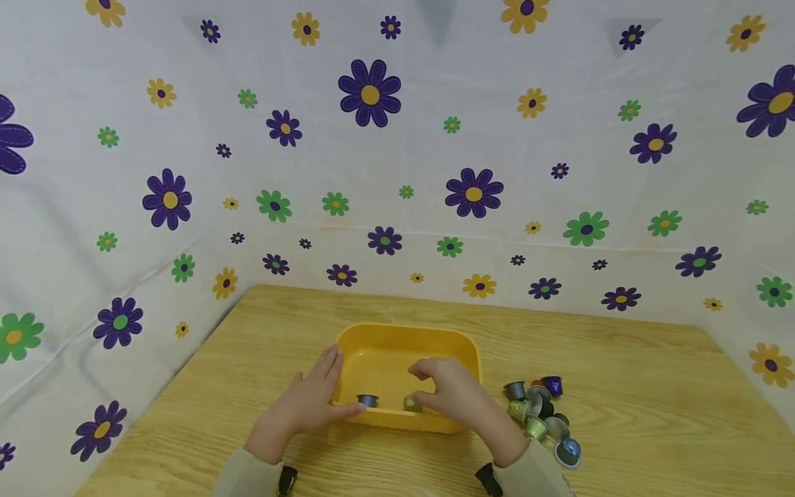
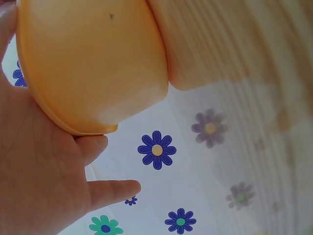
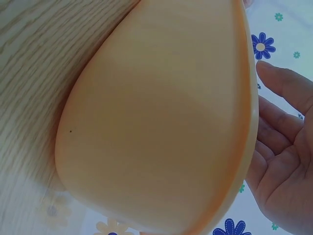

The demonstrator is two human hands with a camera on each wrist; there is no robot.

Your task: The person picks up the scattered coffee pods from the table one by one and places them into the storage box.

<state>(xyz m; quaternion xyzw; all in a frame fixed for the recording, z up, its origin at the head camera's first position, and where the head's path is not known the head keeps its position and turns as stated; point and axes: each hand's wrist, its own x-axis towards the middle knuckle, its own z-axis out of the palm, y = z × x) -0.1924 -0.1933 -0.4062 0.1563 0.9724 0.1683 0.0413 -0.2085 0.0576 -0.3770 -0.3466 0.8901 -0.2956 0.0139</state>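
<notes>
A yellow plastic bin stands on the table. My left hand rests at its near left corner, fingers extended along the left side and thumb over the front rim. In the left wrist view, the left hand lies against the bin's rim with two fingers sticking out past it. My right hand reaches over the front rim into the bin, thumb and fingers apart. Just by its thumb is a green coffee capsule. A blue-grey capsule sits near the left thumb. The right wrist view shows the right hand beyond the rim.
To the right of the bin lies a heap of several coffee capsules, among them a purple capsule, a light green capsule and a blue-topped capsule. A white flowered cloth hangs behind and beside the wooden table.
</notes>
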